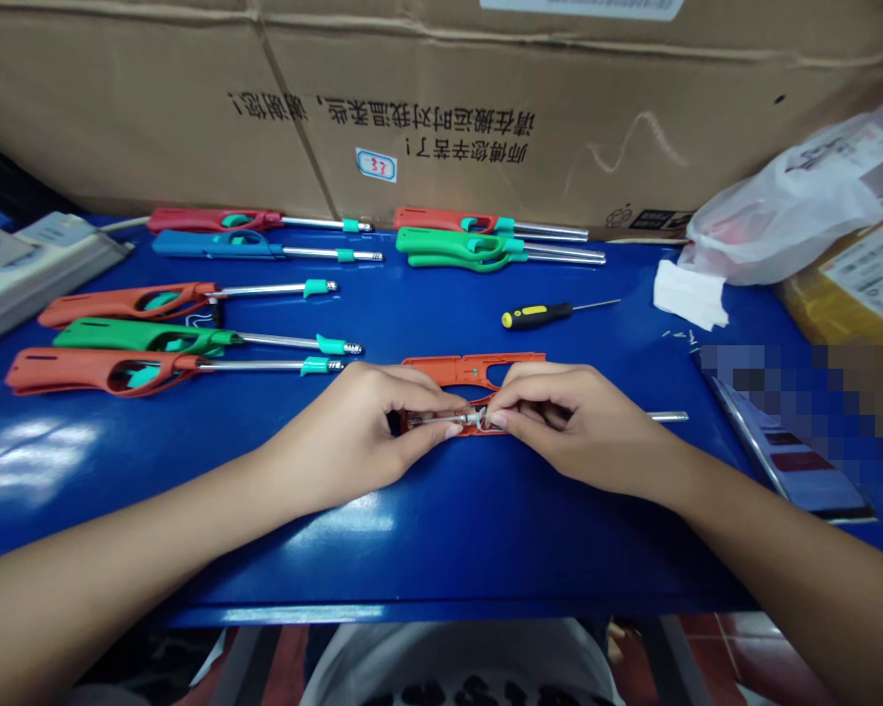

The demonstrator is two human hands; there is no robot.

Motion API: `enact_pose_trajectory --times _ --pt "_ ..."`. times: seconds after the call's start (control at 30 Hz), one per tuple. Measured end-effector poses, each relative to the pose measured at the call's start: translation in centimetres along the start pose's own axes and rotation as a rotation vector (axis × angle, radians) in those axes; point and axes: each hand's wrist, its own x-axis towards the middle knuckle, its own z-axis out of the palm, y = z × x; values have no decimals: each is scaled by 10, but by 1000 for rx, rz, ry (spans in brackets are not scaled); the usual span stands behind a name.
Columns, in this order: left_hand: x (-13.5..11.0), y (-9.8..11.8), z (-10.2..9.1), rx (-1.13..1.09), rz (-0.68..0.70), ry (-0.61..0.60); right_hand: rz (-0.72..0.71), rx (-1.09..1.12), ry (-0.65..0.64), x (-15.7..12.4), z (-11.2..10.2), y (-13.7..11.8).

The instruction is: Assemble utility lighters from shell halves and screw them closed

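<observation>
An opened orange lighter body (pixel 452 424) lies on the blue table (pixel 441 529), its metal tube (pixel 666 416) sticking out to the right. My left hand (pixel 360 422) pinches the lighter's left part, fingers closed. My right hand (pixel 566 417) is closed on a small metal piece (pixel 477 417) at the middle of the lighter. A separate orange shell half (pixel 475 369) rests just behind both hands.
Several long red, green and blue lighters (pixel 177 338) lie at the left and back (pixel 471 240). A yellow-handled screwdriver (pixel 551 314) lies behind the hands. A cardboard box (pixel 441 108) walls the back. A white plastic bag (pixel 787 206), white paper (pixel 688 294) and a power strip (pixel 22 270) sit at the sides.
</observation>
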Motion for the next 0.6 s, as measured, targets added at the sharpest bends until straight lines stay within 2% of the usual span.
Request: enact_pose_trajectory --times 0.6 --pt "0 -2 2 -52 -27 13 31 69 -13 0 2 2"
